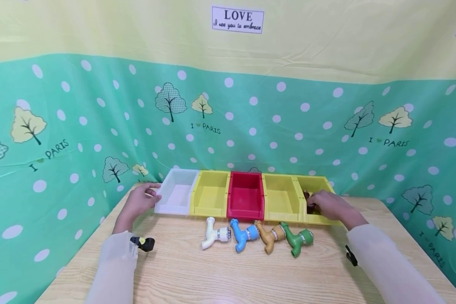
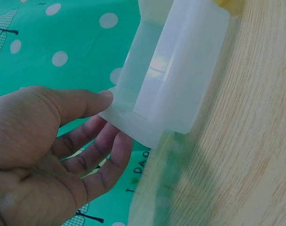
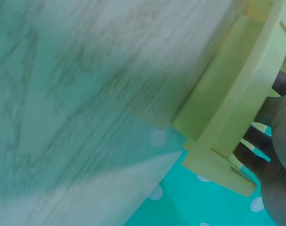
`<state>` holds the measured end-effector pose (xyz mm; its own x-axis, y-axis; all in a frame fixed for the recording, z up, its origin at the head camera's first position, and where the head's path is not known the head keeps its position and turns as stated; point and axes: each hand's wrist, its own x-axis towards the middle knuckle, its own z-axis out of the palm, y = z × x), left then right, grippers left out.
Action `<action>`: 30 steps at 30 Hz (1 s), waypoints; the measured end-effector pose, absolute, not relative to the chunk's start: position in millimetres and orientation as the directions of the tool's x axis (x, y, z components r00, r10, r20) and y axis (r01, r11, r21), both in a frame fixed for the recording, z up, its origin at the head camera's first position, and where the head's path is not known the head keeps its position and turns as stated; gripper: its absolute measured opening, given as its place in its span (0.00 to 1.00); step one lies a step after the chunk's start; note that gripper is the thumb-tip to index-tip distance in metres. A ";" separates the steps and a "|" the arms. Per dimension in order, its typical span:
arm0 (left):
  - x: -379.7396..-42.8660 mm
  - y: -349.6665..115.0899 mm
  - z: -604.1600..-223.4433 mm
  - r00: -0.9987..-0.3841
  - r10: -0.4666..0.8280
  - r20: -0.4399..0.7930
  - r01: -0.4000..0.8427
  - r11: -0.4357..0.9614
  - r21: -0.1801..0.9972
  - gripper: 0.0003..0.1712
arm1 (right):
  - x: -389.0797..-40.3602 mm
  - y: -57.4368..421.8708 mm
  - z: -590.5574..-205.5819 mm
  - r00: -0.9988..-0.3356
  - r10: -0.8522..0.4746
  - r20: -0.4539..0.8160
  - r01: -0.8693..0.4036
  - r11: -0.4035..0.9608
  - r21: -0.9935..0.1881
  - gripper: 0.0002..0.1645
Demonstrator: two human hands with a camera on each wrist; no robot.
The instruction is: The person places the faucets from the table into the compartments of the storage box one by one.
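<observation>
At the left end of a row of bins, my left hand (image 1: 143, 198) pinches the side of the white bin (image 1: 178, 169). In the left wrist view its thumb (image 2: 93, 101) lies at the rim, with the fingers below. My right hand (image 1: 331, 204) reaches into the rightmost yellow bin (image 1: 314, 181). Its fingers hold a dark reddish-brown tap (image 1: 307, 195), mostly hidden by the hand. Before the bins lie a white tap (image 1: 211, 233), a blue tap (image 1: 243, 234), an orange-brown tap (image 1: 268, 237) and a green tap (image 1: 297, 240).
Between the end bins stand a yellow bin (image 1: 211, 194), a red bin (image 1: 246, 196) and another yellow bin (image 1: 281, 196), side by side. The wooden table (image 1: 228, 278) ends at a green and yellow printed cloth (image 1: 251, 118) behind and along both sides.
</observation>
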<state>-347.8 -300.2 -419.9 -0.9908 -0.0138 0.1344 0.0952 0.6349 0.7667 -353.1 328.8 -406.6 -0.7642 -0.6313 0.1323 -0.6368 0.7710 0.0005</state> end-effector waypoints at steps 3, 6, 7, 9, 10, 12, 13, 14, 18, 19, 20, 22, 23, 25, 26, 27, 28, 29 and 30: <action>-347.8 -299.9 -419.6 -0.991 -0.015 0.134 0.095 0.635 0.767 0.25 | -349.2 328.8 -402.9 -0.765 -0.626 0.150 -0.633 0.774 0.002 0.19; -347.3 -300.0 -419.4 -0.991 -0.013 0.135 0.097 0.634 0.767 0.25 | -342.7 327.3 -396.5 -0.768 -0.621 0.158 -0.627 0.779 0.010 0.17; -347.1 -300.0 -419.3 -0.991 -0.012 0.135 0.097 0.634 0.767 0.25 | -340.4 327.0 -394.5 -0.772 -0.616 0.158 -0.623 0.783 0.011 0.17; -346.9 -300.2 -419.3 -0.991 -0.012 0.134 0.096 0.633 0.768 0.25 | -334.6 325.7 -389.8 -0.774 -0.614 0.156 -0.620 0.785 0.014 0.17; -346.8 -300.2 -419.3 -0.991 -0.012 0.133 0.095 0.632 0.769 0.25 | -331.7 325.1 -387.5 -0.771 -0.616 0.160 -0.622 0.783 0.018 0.16; -346.8 -300.1 -419.3 -0.991 -0.013 0.130 0.093 0.633 0.769 0.25 | -325.5 324.4 -384.2 -0.778 -0.607 0.164 -0.611 0.791 0.028 0.16; -346.9 -300.0 -419.2 -0.992 -0.014 0.129 0.091 0.634 0.768 0.25 | -322.6 324.0 -382.7 -0.776 -0.607 0.172 -0.611 0.791 0.038 0.15; -346.9 -300.0 -419.0 -0.992 -0.015 0.128 0.090 0.636 0.767 0.25 | -319.4 323.5 -381.3 -0.775 -0.606 0.177 -0.609 0.792 0.046 0.14; -346.3 -300.2 -418.3 -0.993 -0.017 0.120 0.081 0.639 0.764 0.25 | -309.0 321.6 -378.9 -0.766 -0.613 0.192 -0.610 0.788 0.082 0.11; -345.9 -300.1 -417.9 -0.993 -0.017 0.119 0.081 0.640 0.764 0.25 | -306.6 321.0 -378.9 -0.763 -0.618 0.191 -0.614 0.785 0.087 0.11; -345.7 -300.0 -417.7 -0.993 -0.018 0.115 0.077 0.640 0.765 0.25 | -303.8 320.3 -378.8 -0.762 -0.620 0.189 -0.615 0.783 0.091 0.11; -345.3 -299.8 -417.4 -0.994 -0.019 0.111 0.073 0.639 0.766 0.25 | -298.5 319.1 -379.4 -0.760 -0.623 0.184 -0.616 0.781 0.104 0.12; -345.3 -299.8 -417.4 -0.994 -0.020 0.110 0.072 0.639 0.766 0.25 | -296.1 318.4 -380.2 -0.759 -0.625 0.180 -0.617 0.780 0.108 0.11; -345.6 -299.7 -417.6 -0.993 -0.023 0.112 0.072 0.638 0.767 0.25 | -291.2 316.5 -381.6 -0.753 -0.636 0.170 -0.627 0.771 0.111 0.08; -345.9 -299.8 -417.9 -0.993 -0.024 0.113 0.072 0.637 0.768 0.25 | -288.9 315.5 -382.5 -0.749 -0.642 0.164 -0.632 0.767 0.113 0.07; -346.2 -300.1 -418.3 -0.993 -0.022 0.116 0.076 0.636 0.768 0.25 | -287.1 314.5 -383.9 -0.747 -0.646 0.156 -0.636 0.763 0.113 0.07; -346.5 -300.5 -418.6 -0.992 -0.018 0.121 0.082 0.636 0.768 0.25 | -285.4 313.4 -385.5 -0.744 -0.652 0.147 -0.643 0.758 0.111 0.07; -346.8 -300.6 -418.8 -0.992 -0.019 0.125 0.084 0.635 0.768 0.25 | -283.8 312.3 -387.0 -0.742 -0.656 0.137 -0.647 0.755 0.109 0.07; -347.0 -300.9 -419.0 -0.992 -0.019 0.127 0.087 0.633 0.769 0.25 | -282.4 311.1 -388.4 -0.739 -0.661 0.131 -0.652 0.751 0.109 0.08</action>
